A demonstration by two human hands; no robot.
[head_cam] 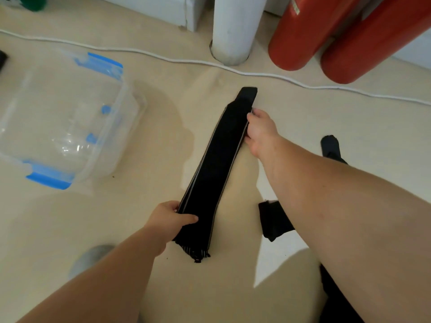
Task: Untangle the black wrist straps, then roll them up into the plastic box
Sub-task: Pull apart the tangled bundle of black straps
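A long black wrist strap [217,164] with thin grey edge stripes lies stretched flat on the beige floor, running from near me up toward the far middle. My left hand [171,219] pinches its near end, thumb on top. My right hand [260,129] grips the strap's right edge near its far end. A second black strap [274,221] lies to the right, mostly hidden under my right forearm, and its far end [330,145] shows beyond the arm. The clear plastic box [70,122] with blue clips stands open at the left.
A white cable [163,57] runs across the floor behind the strap. A white post [233,31] and two red cylinders [310,36] stand at the back. A grey foot [93,257] shows at the lower left.
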